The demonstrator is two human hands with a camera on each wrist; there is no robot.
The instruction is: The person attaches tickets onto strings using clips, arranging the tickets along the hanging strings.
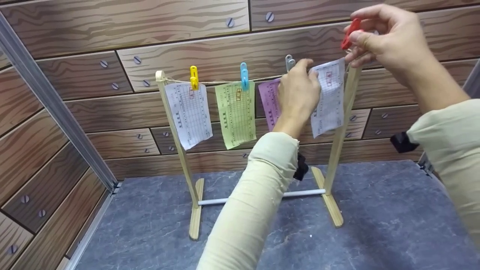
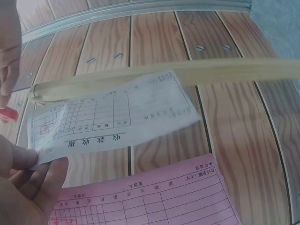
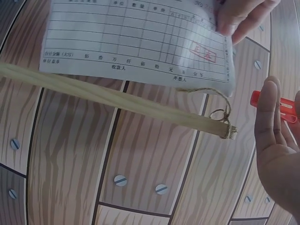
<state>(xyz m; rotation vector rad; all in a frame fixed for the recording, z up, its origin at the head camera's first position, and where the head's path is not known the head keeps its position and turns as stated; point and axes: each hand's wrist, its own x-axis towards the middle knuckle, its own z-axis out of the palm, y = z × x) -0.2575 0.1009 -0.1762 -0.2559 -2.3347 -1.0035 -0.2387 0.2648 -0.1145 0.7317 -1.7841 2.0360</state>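
Observation:
My left hand (image 1: 300,92) pinches a top corner of a white receipt slip (image 1: 330,103) between thumb and fingers, as the left wrist view also shows. The slip (image 2: 117,115) hangs by the right post, near the string's tied end (image 3: 227,122). To the right and a little higher, my right hand (image 1: 395,43) holds a red clothespin (image 1: 351,35), apart from the slip. Partly behind the left hand are a purple slip (image 1: 268,99) and a grey clothespin (image 1: 289,63).
On the same string (image 1: 225,81), a yellow clothespin (image 1: 194,78) holds a white slip (image 1: 189,116) and a blue clothespin (image 1: 244,75) a green one (image 1: 236,116). The wooden stand (image 1: 174,131) rests on a grey marbled table (image 1: 150,225) before a plank-patterned wall (image 1: 180,30).

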